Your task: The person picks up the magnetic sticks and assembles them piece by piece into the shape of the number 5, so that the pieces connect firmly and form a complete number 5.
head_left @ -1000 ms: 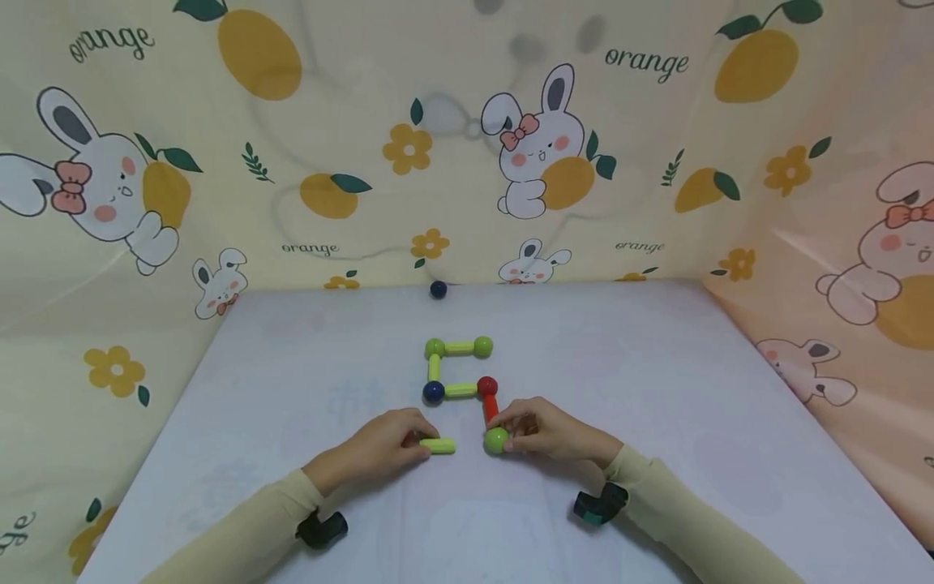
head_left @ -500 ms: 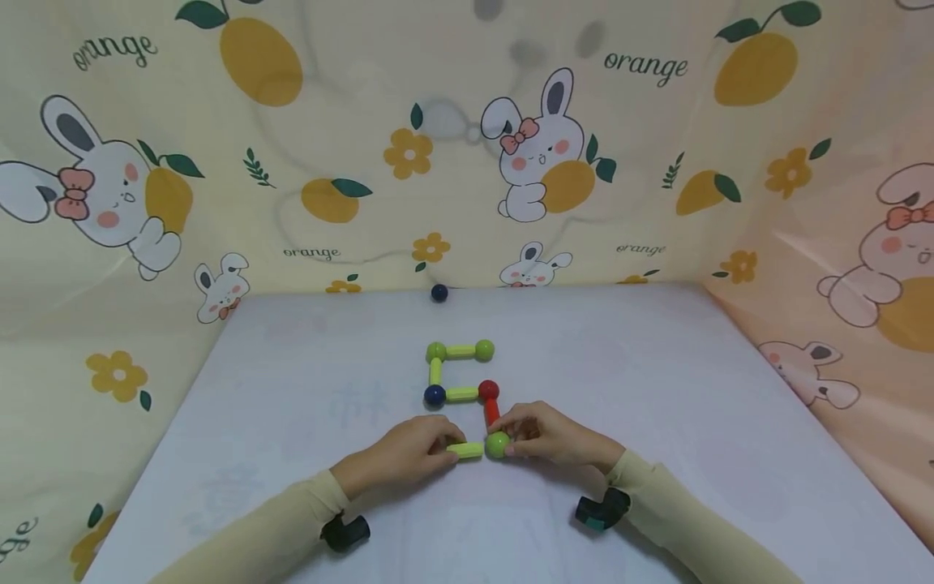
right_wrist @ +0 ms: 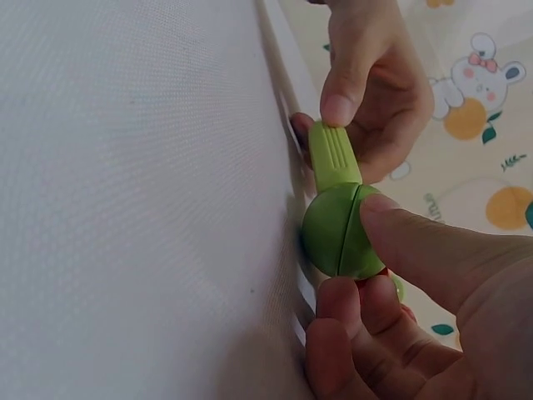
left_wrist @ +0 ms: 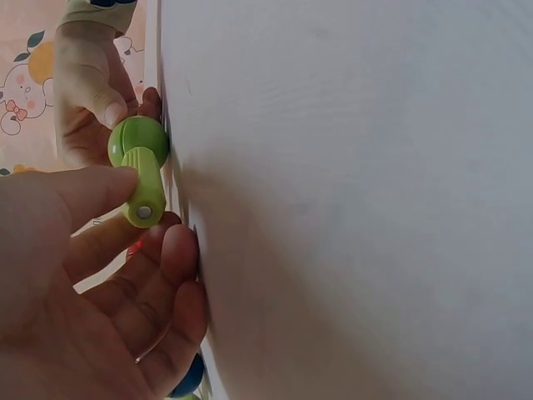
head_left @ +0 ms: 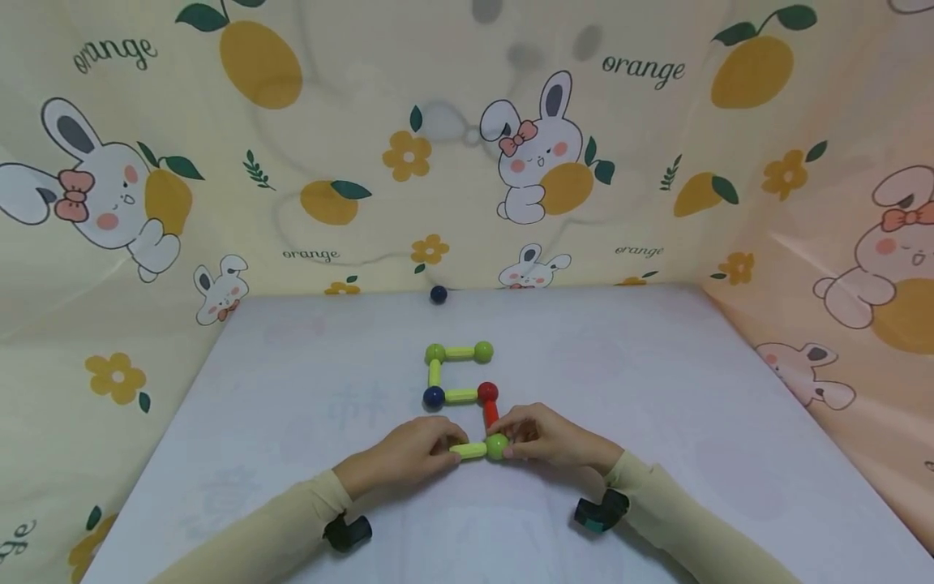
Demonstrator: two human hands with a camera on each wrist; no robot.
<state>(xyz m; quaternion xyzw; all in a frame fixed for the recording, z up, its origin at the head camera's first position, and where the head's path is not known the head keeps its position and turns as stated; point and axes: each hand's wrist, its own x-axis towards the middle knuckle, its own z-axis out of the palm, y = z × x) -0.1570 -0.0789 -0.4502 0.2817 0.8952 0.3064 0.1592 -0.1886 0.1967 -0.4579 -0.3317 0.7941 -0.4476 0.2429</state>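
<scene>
My left hand (head_left: 411, 450) pinches a light-green magnetic rod (head_left: 469, 451) between thumb and fingers. The rod's far end touches a green ball (head_left: 497, 447), which my right hand (head_left: 550, 438) holds by thumb and fingertips. In the left wrist view the rod's near end (left_wrist: 145, 212) shows a small metal disc. From the green ball a red rod (head_left: 490, 417) runs up to a red ball (head_left: 487, 393). Another green rod (head_left: 461, 397) links that to a dark blue ball (head_left: 434, 397). Farther up, an upright green rod (head_left: 434, 374) leads to a green ball (head_left: 434, 353), then a rod and a second green ball (head_left: 484, 351).
A loose dark blue ball (head_left: 438, 294) lies at the table's back edge, by the printed cloth backdrop (head_left: 467, 203). The white tabletop (head_left: 620, 365) spreads around the chain of rods and balls. Dark wrist devices (head_left: 348, 533) sit at both sleeves.
My left hand has moved right, bringing the green rod from apart from the lower green ball to contact with it. The right hand stays at the ball.
</scene>
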